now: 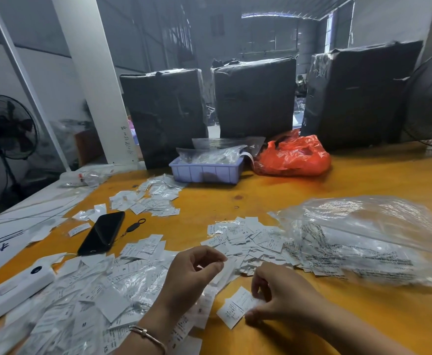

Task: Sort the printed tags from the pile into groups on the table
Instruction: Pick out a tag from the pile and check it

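A white printed tag (236, 307) is pinched flat on the orange tabletop (312, 196) by the right hand (281, 295), its long axis tilted up-right. The left hand (191, 275), its grip curled, pinches a blurred tag above the pile (94, 290). Beyond lie a phone (102, 233), a clear bag (368, 242) and a lilac tray (207, 171).

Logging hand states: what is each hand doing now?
Left hand: pinches a tag.
Right hand: grips a small stack of tags.
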Motion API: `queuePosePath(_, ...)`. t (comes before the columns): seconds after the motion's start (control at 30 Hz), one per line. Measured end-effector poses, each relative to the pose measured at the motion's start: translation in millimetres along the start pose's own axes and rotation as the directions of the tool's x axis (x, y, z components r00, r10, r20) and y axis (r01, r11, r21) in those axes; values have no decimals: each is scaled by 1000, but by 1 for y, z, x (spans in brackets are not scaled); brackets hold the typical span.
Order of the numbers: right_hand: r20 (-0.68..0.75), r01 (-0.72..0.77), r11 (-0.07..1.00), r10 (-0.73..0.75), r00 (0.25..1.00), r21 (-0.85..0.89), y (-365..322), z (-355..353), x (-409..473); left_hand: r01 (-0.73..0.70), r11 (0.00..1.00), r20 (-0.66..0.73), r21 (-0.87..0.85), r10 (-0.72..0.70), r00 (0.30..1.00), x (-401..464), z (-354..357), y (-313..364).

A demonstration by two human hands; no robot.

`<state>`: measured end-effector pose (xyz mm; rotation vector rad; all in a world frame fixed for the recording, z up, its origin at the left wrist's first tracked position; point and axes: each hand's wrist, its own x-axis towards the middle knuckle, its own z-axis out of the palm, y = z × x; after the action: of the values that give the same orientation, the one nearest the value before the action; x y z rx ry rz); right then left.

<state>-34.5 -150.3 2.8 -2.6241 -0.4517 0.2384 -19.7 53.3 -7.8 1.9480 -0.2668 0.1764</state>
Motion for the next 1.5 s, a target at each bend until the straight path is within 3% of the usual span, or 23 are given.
queuePosePath(0.17,3,-34,989,34,999,146,-1,3,-1,16,999,52,-35,-14,999,0,1,2)
queuePosePath(0.37,-31,-97,985,102,994,142,1,7,0,-8,998,115,-64,15,993,0,1,2)
queuePosePath(0.77,-49,-122,926,149,988,356,1,7,0,-14,995,152,-97,28,988,-2,2,4)
queuePosePath(1.0,-51,-94,713,179,982,695,11,-5,-3,26,992,142,-127,-8,990,0,1,1)
queuePosePath(1.27,-315,145,534,243,917,833,19,-18,-4,36,992,154,-119,-17,988,-1,2,4)
queuePosePath(1.4,-480,358,476,160,863,803,15,-17,-8,9,996,159,-84,5,987,-1,4,6)
queuePosePath(1.5,-581,480,490,67,811,728,10,-16,-11,5,996,147,-86,8,989,-2,5,7)
